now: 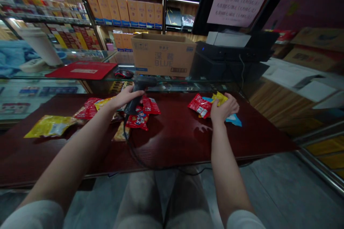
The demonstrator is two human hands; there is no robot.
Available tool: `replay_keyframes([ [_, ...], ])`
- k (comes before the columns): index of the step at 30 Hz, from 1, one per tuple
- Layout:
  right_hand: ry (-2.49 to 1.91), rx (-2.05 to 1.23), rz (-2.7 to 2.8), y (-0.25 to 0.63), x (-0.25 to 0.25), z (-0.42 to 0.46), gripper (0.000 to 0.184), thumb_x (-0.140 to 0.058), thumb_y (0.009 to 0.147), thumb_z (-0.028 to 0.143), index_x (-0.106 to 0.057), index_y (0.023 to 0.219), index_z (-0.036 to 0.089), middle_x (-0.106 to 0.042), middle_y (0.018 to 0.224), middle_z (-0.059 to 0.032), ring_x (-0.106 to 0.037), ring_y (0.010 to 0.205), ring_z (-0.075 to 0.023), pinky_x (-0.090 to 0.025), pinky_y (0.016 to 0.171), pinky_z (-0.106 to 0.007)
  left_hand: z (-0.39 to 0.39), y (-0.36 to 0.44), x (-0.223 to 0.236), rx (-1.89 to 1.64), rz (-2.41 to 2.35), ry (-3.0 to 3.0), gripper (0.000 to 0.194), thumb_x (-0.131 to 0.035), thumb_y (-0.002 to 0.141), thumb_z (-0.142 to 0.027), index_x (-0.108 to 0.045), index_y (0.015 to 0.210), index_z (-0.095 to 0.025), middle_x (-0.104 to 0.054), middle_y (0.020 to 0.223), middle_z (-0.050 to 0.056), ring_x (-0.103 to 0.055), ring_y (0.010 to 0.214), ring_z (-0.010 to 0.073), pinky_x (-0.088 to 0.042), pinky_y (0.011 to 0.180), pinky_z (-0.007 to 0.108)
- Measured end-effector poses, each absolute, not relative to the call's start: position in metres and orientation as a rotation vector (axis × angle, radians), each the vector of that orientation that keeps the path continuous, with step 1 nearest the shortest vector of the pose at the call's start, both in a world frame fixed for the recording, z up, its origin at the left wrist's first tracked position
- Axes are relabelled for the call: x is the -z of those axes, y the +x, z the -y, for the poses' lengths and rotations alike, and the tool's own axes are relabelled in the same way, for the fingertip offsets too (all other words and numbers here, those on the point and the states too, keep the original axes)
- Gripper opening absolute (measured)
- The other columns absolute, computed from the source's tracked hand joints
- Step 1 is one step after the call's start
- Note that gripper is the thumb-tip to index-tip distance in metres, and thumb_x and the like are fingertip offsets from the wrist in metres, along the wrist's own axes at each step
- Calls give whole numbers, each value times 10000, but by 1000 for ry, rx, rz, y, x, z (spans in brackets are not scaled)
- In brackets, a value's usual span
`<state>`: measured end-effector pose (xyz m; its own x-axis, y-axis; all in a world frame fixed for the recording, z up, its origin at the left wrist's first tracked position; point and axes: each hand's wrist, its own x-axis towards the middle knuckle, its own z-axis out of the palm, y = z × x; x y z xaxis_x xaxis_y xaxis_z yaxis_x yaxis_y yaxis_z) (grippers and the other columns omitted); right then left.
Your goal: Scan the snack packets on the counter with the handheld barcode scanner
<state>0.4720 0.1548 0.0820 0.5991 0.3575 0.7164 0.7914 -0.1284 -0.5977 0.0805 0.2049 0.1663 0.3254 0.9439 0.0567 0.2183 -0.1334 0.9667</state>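
My left hand [126, 97] is wrapped round the grip of a black barcode scanner [138, 91], whose head points to the right. Below and around it lie several snack packets, among them a red packet [138, 118] and a yellow packet [51, 126] farther left. On the right, my right hand [225, 107] has its fingers closed on a yellow snack packet [219, 98]. Beside that hand lie another red packet [201, 105], its printed code facing up, and a blue packet [234, 119], partly covered by the hand.
The dark red table [172, 143] has the scanner's black cable [134, 154] running over its front edge. Behind it, a glass counter carries a cardboard box [163, 55], a computer mouse [123, 74], a red mat [83, 70] and a black printer [233, 57].
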Motion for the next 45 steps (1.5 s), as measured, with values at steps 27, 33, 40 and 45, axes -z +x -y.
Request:
replay_keyframes([
  [27,-1474,262,1339,412,-77,-161,243,-516,852,337,-575,1060,226,-712,900,-45,-666,911,-250,-385,1008,-502,-293,74,-119,-793,-608,1358,496,-646,721,-510,-741,996,-108,-547,478,44,-713,967,351,-553,846,410],
  [33,-1431,36,1535,401,-71,-163,176,-509,895,301,-621,1005,221,-710,918,-63,-671,895,-244,-476,950,-479,-292,104,-109,-743,-529,1350,537,-660,728,-547,-740,1021,-103,-562,504,43,-714,962,341,-537,884,412],
  [40,-1539,-310,1957,368,-48,-174,402,-603,916,400,-621,1296,272,-575,1437,-121,-529,1323,-301,-425,1099,-518,-290,132,-104,-773,-492,1296,503,-661,708,-547,-725,961,-117,-549,497,31,-716,911,313,-538,839,381],
  [45,-1615,-329,1853,364,-39,-180,210,-599,932,377,-657,1058,219,-680,1222,-124,-602,1183,-278,-455,1046,-481,-286,145,-109,-800,-502,1267,452,-649,731,-498,-712,945,-104,-559,500,30,-724,881,296,-541,842,368],
])
